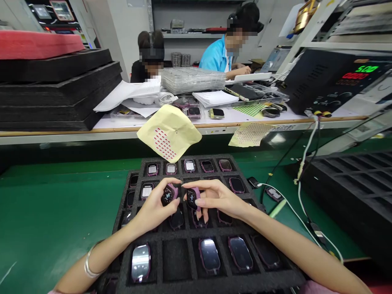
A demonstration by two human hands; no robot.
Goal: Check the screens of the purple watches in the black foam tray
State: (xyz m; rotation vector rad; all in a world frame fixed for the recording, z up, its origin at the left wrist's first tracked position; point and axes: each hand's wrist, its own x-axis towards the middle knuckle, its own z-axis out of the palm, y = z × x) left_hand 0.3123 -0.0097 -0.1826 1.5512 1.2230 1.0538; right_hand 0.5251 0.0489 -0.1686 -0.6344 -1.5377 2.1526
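Note:
My left hand (157, 206) grips a purple-framed watch body (169, 194) between thumb and fingers, its dark screen lit with small icons. Close beside it on the right, my right hand (214, 199) holds a second purple watch body (192, 199), also with a lit screen. The two watches are apart. Both hands are above a black foam tray (159, 257) whose compartments hold more such watches, several with white labels on their screens. One front compartment (176, 259) has no watch in it. My hands hide part of the middle rows.
A yellow sticker sheet (180, 130) hangs from the shelf edge behind the tray. Stacked black foam (55, 94) stands at left, a power supply (333, 81) at right. Cables (301, 204) and another foam tray (352, 196) lie right. Two people sit beyond.

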